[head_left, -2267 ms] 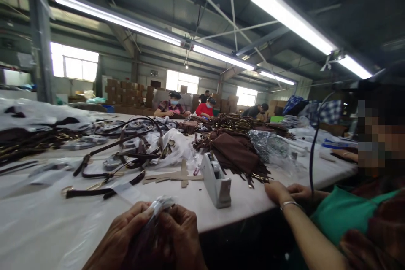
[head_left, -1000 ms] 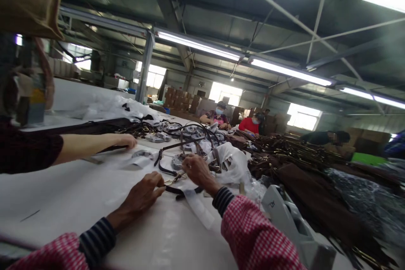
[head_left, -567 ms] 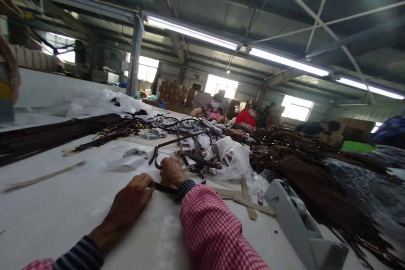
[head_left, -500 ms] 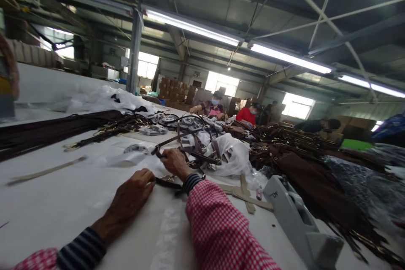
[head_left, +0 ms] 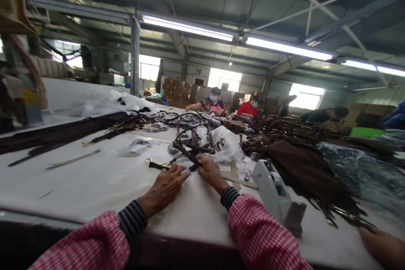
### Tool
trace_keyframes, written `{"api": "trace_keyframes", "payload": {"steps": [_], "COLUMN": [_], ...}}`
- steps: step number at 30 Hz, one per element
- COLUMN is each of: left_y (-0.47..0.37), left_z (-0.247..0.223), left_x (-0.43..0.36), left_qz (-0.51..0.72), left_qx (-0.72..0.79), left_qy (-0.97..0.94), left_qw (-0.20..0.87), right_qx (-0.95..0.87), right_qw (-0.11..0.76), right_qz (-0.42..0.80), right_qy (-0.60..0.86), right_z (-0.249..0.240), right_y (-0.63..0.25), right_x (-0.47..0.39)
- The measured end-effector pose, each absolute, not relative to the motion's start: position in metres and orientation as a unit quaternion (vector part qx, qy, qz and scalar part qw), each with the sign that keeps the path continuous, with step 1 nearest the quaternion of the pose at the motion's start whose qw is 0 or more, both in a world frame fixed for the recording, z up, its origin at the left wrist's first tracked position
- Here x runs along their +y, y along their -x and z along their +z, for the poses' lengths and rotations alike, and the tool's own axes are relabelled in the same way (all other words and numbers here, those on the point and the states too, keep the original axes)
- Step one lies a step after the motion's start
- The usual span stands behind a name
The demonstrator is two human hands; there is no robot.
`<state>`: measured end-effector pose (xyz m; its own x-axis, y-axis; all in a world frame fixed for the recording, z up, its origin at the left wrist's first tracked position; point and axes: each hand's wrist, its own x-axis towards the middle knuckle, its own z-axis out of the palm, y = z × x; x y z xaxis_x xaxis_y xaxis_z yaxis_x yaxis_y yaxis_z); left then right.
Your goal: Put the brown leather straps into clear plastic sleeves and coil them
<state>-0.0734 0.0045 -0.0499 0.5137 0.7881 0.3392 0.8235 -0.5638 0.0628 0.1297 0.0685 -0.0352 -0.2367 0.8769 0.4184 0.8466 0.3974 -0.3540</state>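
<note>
Hands, person's own: two. Left hand [head_left: 167, 187], centre of frame, palm down, fingers bent over a dark strap [head_left: 157, 165]; whether they grip it cannot be told. Right hand [head_left: 212, 171], just beside it, fingers drawn in narrow at dark strap material; its hold is likewise hidden.

Dark strap under the left hand: one, centre of frame, lying on the white surface [head_left: 104, 185], brass ring [head_left: 148, 161] at its left end. Small pale piece [head_left: 185, 171]: one, at the left fingertips.

Tape dispenser [head_left: 278, 198], grey: one, right of the right sleeve. Beige strips: one lying alone [head_left: 76, 159] at left; at least two crossed [head_left: 234, 176] beside the dispenser. Clear plastic bag [head_left: 228, 145]: one, beyond the right hand. Tangled straps [head_left: 193, 135]: several, count unclear. Brown fabric pile [head_left: 297, 160]: one, right of centre. Another person's hand [head_left: 384, 247]: one, lower right edge.

Edges: the near edge crosses the lower frame, below both hands. Room: bare surface stretches broadly leftward of the left hand; a narrower patch lies between the sleeves. Rightward, the dispenser limits movement.
</note>
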Motion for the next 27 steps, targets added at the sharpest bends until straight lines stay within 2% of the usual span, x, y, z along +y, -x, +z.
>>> {"api": "trace_keyframes", "payload": {"steps": [4, 9, 13, 16, 21, 27], "left_y": [0.056, 0.065, 0.086, 0.097, 0.096, 0.088], "left_z": [-0.042, -0.027, -0.016, -0.014, -0.032, -0.055], "left_x": [0.026, 0.020, 0.007, 0.004, 0.010, 0.029], "left_qz": [-0.151, -0.188, -0.225, -0.235, -0.245, -0.256], "left_qx": [-0.473, -0.513, -0.546, -0.543, -0.480, -0.449], "left_qy": [0.866, 0.836, 0.807, 0.806, 0.842, 0.856], "left_qw": [0.060, 0.041, 0.028, 0.021, -0.012, 0.005], "right_qx": [-0.785, -0.806, -0.820, -0.828, -0.829, -0.834], "right_qw": [0.329, 0.361, 0.342, 0.292, 0.221, 0.265], "right_qz": [0.014, 0.067, 0.104, 0.103, 0.091, 0.110], "right_qy": [0.524, 0.465, 0.447, 0.467, 0.506, 0.472], "right_z": [-0.054, -0.048, -0.043, -0.044, -0.046, -0.025], "right_y": [-0.108, -0.104, -0.114, -0.119, -0.110, -0.106], "right_x": [0.051, 0.046, 0.047, 0.041, 0.026, 0.023]}}
